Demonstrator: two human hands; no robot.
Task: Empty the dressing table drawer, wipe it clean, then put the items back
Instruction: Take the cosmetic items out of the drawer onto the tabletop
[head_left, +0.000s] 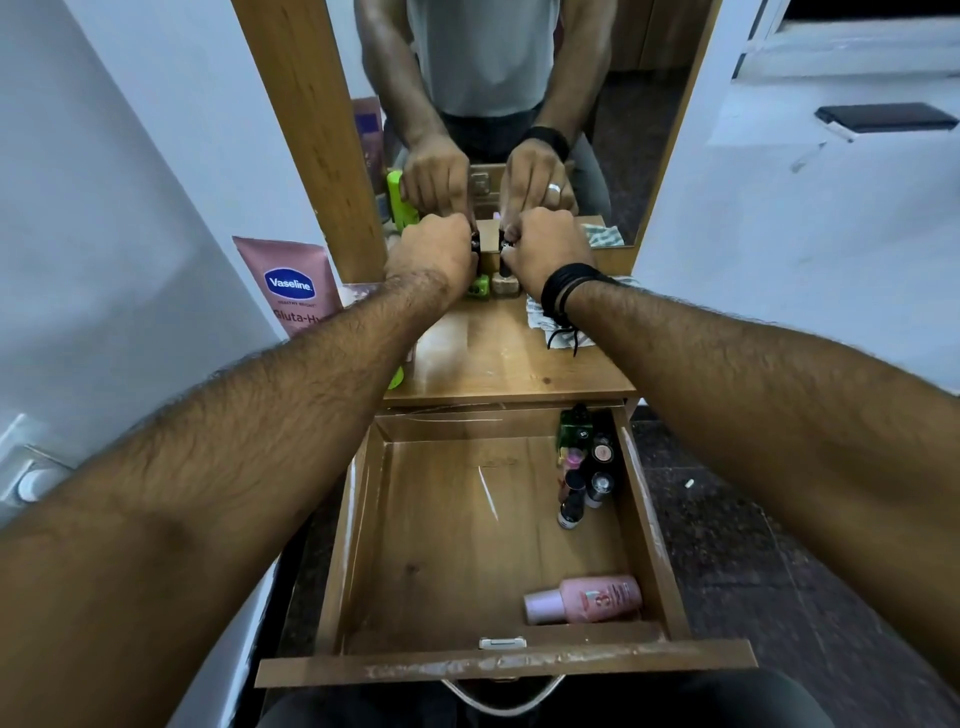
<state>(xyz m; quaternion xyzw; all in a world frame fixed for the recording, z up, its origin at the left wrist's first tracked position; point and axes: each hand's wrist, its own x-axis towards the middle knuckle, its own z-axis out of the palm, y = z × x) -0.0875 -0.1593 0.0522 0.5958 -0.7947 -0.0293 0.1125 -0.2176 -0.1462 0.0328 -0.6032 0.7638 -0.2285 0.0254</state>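
Bottle (584, 598) in drawer (358, 525) — front right corner

Both arms reach forward, left hand (434, 249) and right hand (550, 249) fisted.

White walls (156, 156), wood-framed mirror (613, 104), dark speckled floor (753, 545), wall socket (31, 478) at left

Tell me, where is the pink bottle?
The pink bottle lies on its side in the open drawer, near its front right corner.
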